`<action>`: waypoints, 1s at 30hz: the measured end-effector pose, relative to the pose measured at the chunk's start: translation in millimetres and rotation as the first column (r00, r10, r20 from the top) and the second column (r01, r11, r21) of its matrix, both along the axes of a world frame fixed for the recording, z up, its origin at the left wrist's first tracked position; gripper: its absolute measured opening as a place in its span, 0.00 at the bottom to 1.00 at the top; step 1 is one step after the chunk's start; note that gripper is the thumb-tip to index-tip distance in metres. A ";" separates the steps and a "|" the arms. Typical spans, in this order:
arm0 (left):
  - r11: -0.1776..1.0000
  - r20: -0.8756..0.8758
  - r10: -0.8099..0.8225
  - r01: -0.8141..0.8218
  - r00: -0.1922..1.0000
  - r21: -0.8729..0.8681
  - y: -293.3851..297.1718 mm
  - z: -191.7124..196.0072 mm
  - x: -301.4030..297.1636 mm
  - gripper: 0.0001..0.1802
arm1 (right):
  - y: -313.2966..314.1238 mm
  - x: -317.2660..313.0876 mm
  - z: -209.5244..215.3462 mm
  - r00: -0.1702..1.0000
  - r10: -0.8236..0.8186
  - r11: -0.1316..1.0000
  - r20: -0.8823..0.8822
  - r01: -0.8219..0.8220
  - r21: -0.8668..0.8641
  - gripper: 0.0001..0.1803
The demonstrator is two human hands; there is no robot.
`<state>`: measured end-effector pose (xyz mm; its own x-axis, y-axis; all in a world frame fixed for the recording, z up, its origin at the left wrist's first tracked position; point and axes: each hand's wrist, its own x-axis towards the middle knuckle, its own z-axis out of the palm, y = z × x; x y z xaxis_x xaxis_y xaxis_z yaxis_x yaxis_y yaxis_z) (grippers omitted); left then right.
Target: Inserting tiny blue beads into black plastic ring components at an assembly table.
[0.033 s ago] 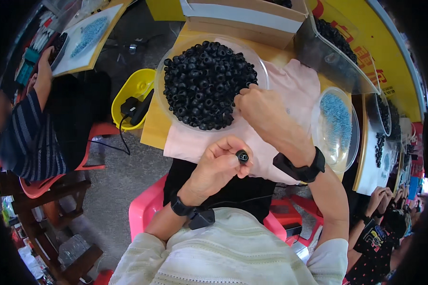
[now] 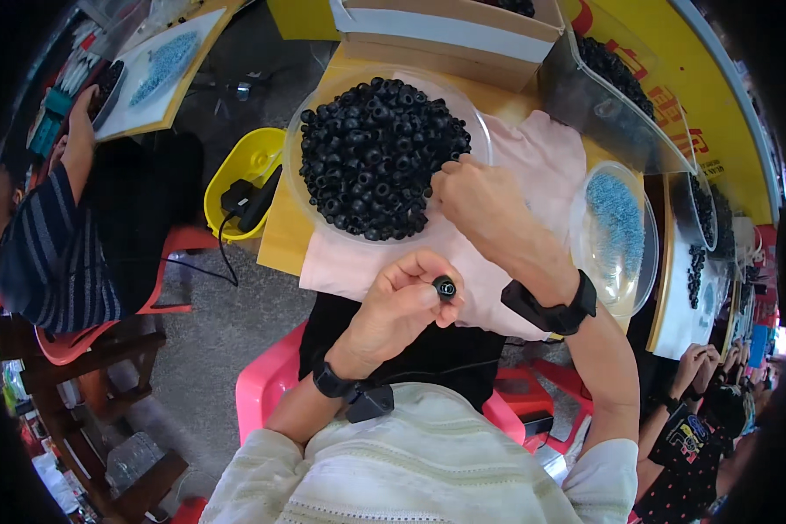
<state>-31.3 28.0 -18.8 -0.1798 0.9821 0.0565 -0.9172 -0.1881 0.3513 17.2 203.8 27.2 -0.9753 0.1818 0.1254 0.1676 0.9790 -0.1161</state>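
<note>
My left hand [image 2: 395,301] pinches a small black round cap [image 2: 446,287] between thumb and fingers, its hollow end with a pale ring inside facing up. It is above the near edge of the pink cloth [image 2: 541,162]. My right hand [image 2: 478,199] is closed at the right side of a wide clear bowl [image 2: 303,203], its fingertips turned down and hidden. Whether it holds anything cannot be seen. A heap of black hollow caps [image 2: 380,162] fills most of the bowl, which rests on the cloth.
Right of the cloth stands a clear round tub [image 2: 616,301] of small blue pieces [image 2: 618,218]. Behind are a clear bin [image 2: 598,118] of black parts and a cardboard box [image 2: 437,57]. A yellow basket [image 2: 214,196] sits left, with a cable. People work at both sides.
</note>
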 end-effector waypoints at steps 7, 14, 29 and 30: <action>0.997 -0.017 -0.046 0.045 0.999 -0.056 7.0 10.4 4.7 0.10 | -3.3 40.9 41.6 0.931 -0.341 0.751 -0.131 0.186 -0.634 0.06; 0.989 -0.066 -0.090 0.082 0.994 -0.121 38.8 8.2 23.0 0.11 | -28.2 106.8 38.0 0.748 -0.654 0.229 -0.112 0.054 -0.972 0.07; 0.981 -0.305 -0.109 0.054 0.946 -0.185 50.5 18.8 38.9 0.11 | -62.6 134.6 33.8 0.581 -0.782 0.268 -0.224 -0.011 -0.963 0.06; 0.980 -0.312 -0.109 0.050 0.944 -0.191 50.6 18.9 40.1 0.11 | -64.1 137.0 30.7 0.588 -0.769 0.324 -0.251 0.021 -0.946 0.06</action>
<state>8.8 78.6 0.1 -0.1022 0.9916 -0.0788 -0.7601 -0.0267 0.6492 154.3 139.6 58.0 -0.4685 0.8780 0.0983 0.0248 0.1243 -0.9919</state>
